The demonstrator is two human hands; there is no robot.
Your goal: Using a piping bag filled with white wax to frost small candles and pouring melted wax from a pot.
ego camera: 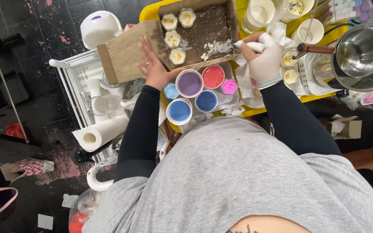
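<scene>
1. Left hand (154,64) is bare, with fingers spread flat and palm down on the flap of the cardboard box (128,54). It presses on the box and grips nothing.
2. Right hand (262,58) is gloved in white and closed tight round a wad of white paper towel (255,41), which it presses against the box's right edge.
3. The box lies between the two hands, open side up and tilted across the yellow table (150,13). Its dark inside is smeared, with white wax scraps (214,48) just left of the towel wad.
4. Four small flower-shaped candle moulds (172,39) with pale wax sit in the box, just right of the left hand's fingertips.
5. Just below the left hand's wrist is the purple paint cup (189,83). The red cup (213,77) stands beside it, toward the right hand.
6. Nearer the body are two blue cups (179,111) (206,101). A small light-blue mould (171,91) touches the left wrist side, and a pink flower mould (229,86) lies below the right hand.
7. Right of the right hand is a steel pot with a wooden handle (361,54). The handle points at the hand.
8. More filled moulds (290,77) lie between the right hand and the pot.
9. Well left of the left hand, on a white rack, is a paper towel roll (98,133).
</scene>
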